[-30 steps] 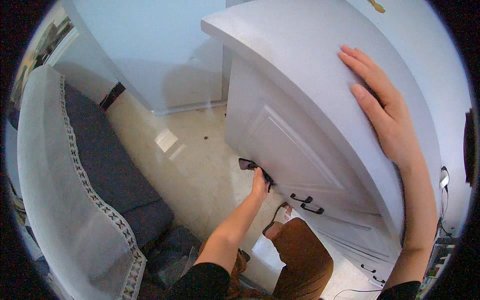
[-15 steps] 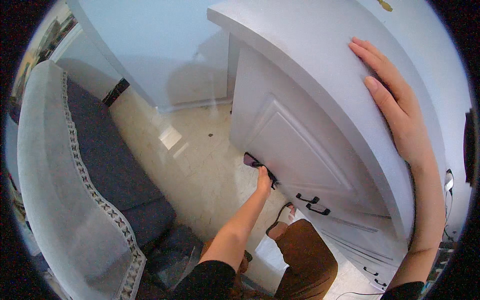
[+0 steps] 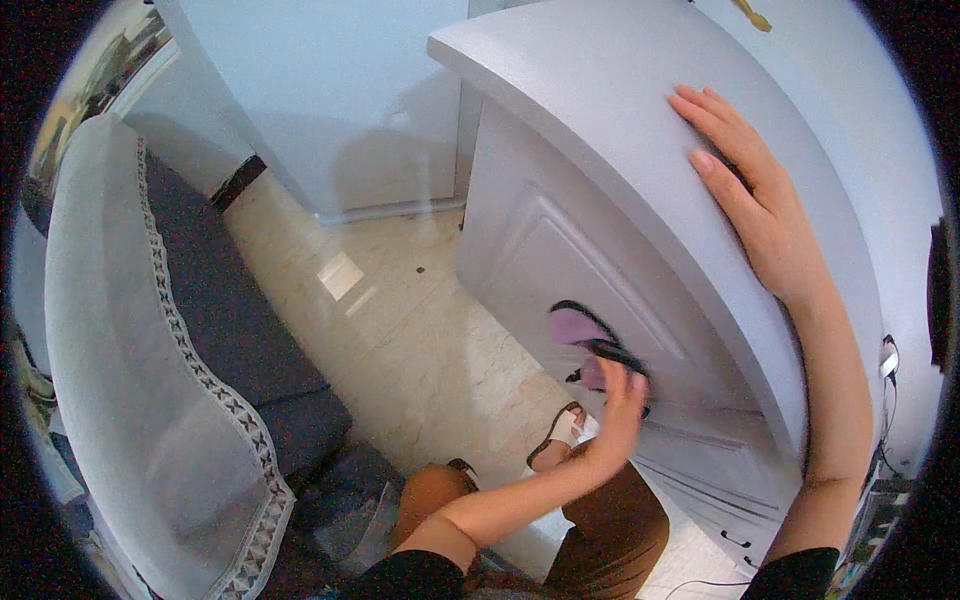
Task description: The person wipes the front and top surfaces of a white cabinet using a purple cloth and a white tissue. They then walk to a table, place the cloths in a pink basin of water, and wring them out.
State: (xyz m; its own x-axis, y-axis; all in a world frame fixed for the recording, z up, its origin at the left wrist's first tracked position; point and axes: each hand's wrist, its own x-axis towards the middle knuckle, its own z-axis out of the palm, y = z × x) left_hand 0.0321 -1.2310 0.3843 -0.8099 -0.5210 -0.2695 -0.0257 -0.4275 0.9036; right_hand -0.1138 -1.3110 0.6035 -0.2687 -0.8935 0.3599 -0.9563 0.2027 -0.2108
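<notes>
A white cabinet [image 3: 600, 130] with a panelled door [image 3: 520, 250] fills the right half of the view. My left hand [image 3: 620, 400] reaches up from below and presses a pink cloth with a dark edge [image 3: 575, 326] against the lower part of the door, fingers gripping the cloth. On the cabinet's top surface near its front edge lies my right hand [image 3: 750, 195], flat and palm down, fingers straight and holding nothing.
A sofa with a white lace-edged cover [image 3: 120, 380] and dark cushions [image 3: 230, 320] runs along the left. Pale marble floor [image 3: 400, 330] lies between sofa and cabinet. My sandalled foot [image 3: 562, 430] and brown-trousered knees are below. Black drawer handles [image 3: 735, 540] show at the lower right.
My head has leaned closer and the cabinet has slid rightward in the view. The cloth under my left hand now shows spread out pink on the door. My right hand stays on top.
</notes>
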